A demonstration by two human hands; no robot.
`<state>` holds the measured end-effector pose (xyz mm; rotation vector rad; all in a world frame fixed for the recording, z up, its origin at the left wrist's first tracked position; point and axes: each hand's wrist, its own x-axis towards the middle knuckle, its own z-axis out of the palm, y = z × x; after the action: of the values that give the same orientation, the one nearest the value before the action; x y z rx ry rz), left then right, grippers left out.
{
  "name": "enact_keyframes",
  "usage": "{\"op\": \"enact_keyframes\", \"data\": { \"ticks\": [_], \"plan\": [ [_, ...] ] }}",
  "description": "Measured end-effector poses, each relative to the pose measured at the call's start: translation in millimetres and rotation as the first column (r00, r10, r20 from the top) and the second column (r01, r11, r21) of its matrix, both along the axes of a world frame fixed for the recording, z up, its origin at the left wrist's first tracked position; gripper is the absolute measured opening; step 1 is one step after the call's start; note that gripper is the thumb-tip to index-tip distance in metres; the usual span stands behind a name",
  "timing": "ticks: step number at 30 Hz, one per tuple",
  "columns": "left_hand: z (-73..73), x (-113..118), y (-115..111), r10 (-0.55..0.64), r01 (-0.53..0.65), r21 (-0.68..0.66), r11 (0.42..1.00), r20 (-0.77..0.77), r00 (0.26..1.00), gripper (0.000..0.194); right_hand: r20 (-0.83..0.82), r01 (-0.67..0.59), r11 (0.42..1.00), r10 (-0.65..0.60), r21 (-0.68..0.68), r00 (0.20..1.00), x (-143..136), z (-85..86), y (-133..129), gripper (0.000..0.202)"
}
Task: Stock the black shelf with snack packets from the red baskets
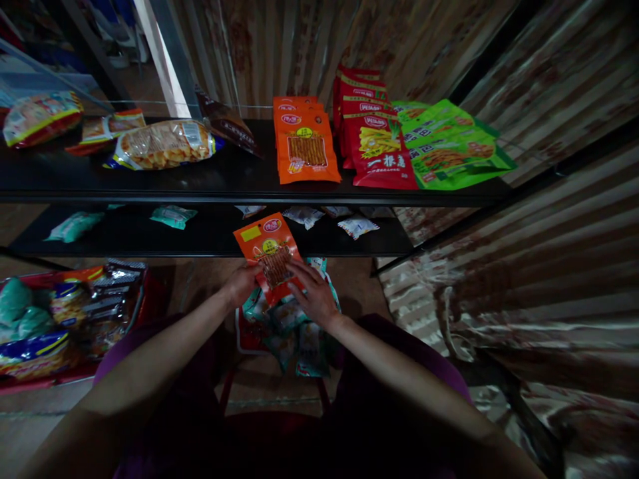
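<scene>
An orange snack packet with brown sticks showing through its window is held in front of the lower shelf. My left hand grips its left edge, fingers closed on it. My right hand lies over the packet's lower right side, fingers stretched out and touching its face. Below my hands, several teal snack packets lie in a red basket. On the upper shelf, similar orange packets stand in a stack, with red packets to their right.
Green packets are at the upper shelf's right end; a clear bag of snacks lies left. Small teal packets and white packets lie on the lower shelf. A red crate of snacks stands left. Corrugated sheeting rises right.
</scene>
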<state>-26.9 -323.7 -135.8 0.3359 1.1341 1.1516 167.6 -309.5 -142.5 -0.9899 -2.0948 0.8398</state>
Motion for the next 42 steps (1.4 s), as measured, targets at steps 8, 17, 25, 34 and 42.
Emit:
{"op": "enact_keyframes", "data": {
  "ticks": [8,17,25,34,42],
  "plan": [
    [-5.3,-3.4,-9.8,-0.170,0.173,-0.084,0.981,0.042,0.985,0.022,-0.370,0.101,0.714,-0.472,-0.693,0.800,14.2,-0.7,44.9,0.042],
    [-7.8,3.2,-15.3,-0.337,0.341,-0.071,0.938,0.053,0.940,0.032,-0.356,-0.005,0.489,-0.628,-0.872,0.691,16.6,6.9,52.9,0.031],
    [-6.4,4.0,-12.7,-0.318,0.322,-0.077,0.944,0.062,0.946,0.030,-0.346,-0.015,0.440,-0.683,-0.898,0.643,16.2,3.9,55.2,0.022],
    [3.3,7.2,-9.6,-0.246,0.260,-0.107,0.960,0.127,0.961,0.039,-0.328,-0.003,0.413,-0.718,-0.911,0.614,13.5,7.4,54.7,0.017],
    [4.7,8.2,-5.9,-0.122,0.122,-0.054,0.991,-0.005,0.993,0.024,-0.302,0.030,0.415,-0.707,-0.909,0.640,11.0,6.1,54.8,0.014]
  ]
}}
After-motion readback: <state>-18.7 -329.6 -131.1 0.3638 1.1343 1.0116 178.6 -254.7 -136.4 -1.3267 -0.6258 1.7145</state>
